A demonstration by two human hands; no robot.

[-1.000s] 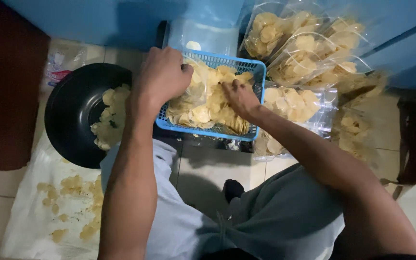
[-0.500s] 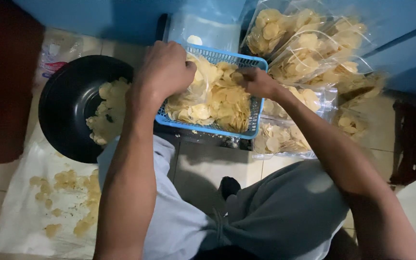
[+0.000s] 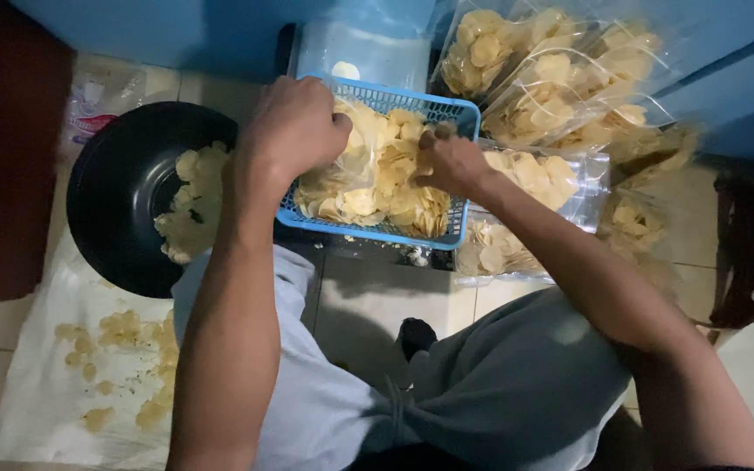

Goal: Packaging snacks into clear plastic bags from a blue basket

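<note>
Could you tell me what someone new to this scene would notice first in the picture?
The eye lands first on the blue basket at the centre, heaped with pale chips, with the left hand and the right hand both down in the pile. To its left sits a black pan holding more chips. At the upper right, clear bags filled with chips lean against the blue wall.
</note>
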